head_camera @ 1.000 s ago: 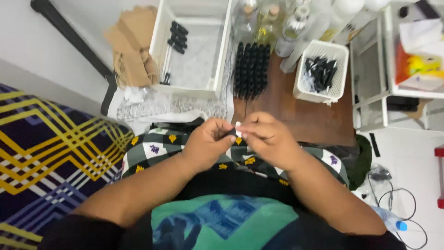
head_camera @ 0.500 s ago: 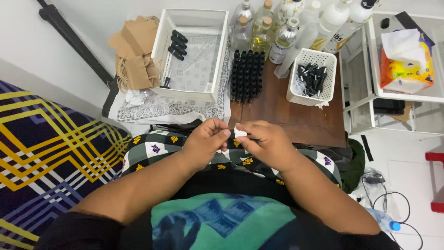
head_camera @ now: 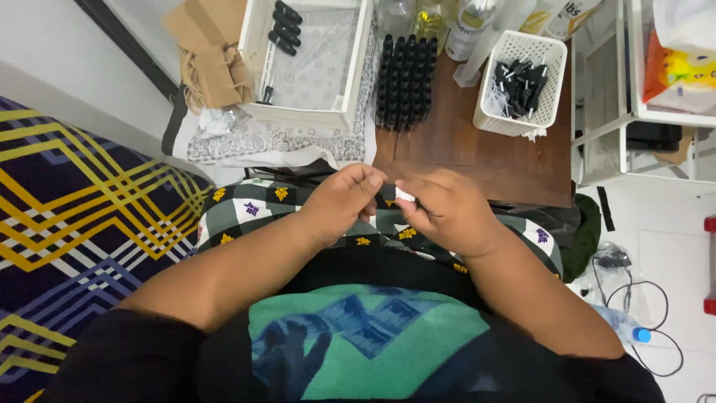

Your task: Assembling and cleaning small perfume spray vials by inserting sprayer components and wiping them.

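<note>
Black short sleeves, green-blue printed shirt front, bare forearms.

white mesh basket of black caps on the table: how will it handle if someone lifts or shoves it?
The white basket is likely light and fairly stiff: thin plastic lattice walls. Its black caps lie loose in a heap, so they would probably shift or spill if it tilts. On the smooth wooden table it would likely slide rather than tip.

Tray [head_camera: 253, 45] left, bottles [head_camera: 405, 71] middle, basket [head_camera: 552, 56] right.

Both hands meet over the lap.
Left hand [head_camera: 344, 203] and right hand [head_camera: 446, 211] curl inward, fingertips pinched together, forearms angled in from near.
</note>
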